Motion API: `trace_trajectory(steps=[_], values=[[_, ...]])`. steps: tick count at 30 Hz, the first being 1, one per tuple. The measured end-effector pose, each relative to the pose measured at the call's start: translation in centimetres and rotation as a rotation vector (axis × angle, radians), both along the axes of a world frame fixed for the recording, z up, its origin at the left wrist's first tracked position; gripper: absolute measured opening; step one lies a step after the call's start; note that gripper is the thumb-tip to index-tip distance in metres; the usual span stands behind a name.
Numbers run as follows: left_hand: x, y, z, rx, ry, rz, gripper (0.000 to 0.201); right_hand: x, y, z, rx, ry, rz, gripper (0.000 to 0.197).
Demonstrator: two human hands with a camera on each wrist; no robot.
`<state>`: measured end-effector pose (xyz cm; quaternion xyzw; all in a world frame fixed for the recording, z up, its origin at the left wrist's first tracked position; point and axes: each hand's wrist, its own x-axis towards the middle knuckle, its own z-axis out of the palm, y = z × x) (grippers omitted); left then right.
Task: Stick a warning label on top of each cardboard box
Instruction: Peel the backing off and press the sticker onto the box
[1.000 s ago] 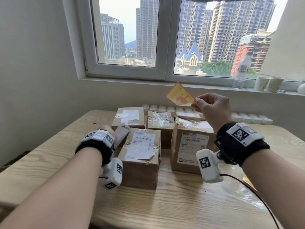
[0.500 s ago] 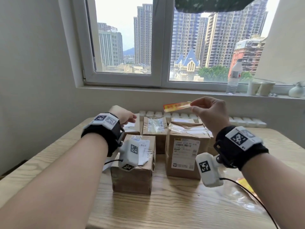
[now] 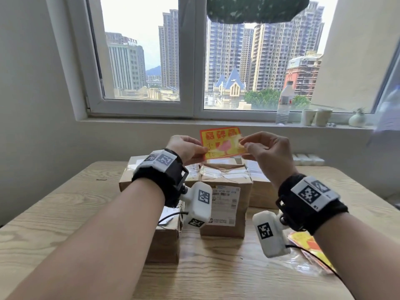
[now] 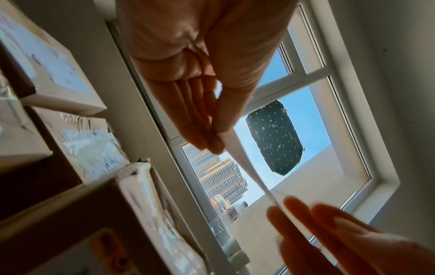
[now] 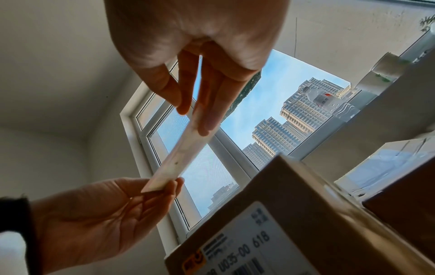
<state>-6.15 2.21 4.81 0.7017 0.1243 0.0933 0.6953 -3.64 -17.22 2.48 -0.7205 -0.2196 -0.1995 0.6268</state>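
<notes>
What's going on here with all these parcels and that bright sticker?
A person is holding a red-and-yellow warning label up in the air, the left hand pinching one edge and the right hand the other. Below, several taped cardboard boxes sit on a wooden table. The label is not yet stuck on any box. More labels lie at the right.

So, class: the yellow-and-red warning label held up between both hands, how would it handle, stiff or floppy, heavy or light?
The yellow-and-red warning label is probably light: fingertip pinches by the left hand and right hand carry it. It looks thin, edge-on in the wrist views, and slightly bowed, so likely floppy. Its glossy face may be slippery.
</notes>
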Motion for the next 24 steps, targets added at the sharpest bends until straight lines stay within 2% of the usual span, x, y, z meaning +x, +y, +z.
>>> trace_trajectory(steps=[3,5,10,18,24], values=[[0.2,0.2,-0.4,0.072,-0.057,0.011,0.015,0.2,-0.6,-0.2,-0.074,0.043,-0.007,0.015],[0.4,0.6,-0.7,0.080,-0.079,-0.011,0.021,0.6,-1.0,-0.3,-0.106,0.133,-0.001,0.012],[0.8,0.8,-1.1,0.136,-0.077,-0.142,0.029,1.5,-1.1,0.1,0.007,0.379,0.150,0.009],[1.6,0.0,-2.2,0.284,0.000,-0.213,0.036,3.0,-0.7,-1.7,-0.185,0.412,0.008,0.014],[1.9,0.1,-2.8,0.370,0.032,-0.211,0.041,3.7,-0.2,-2.3,-0.314,0.342,-0.099,0.018]])
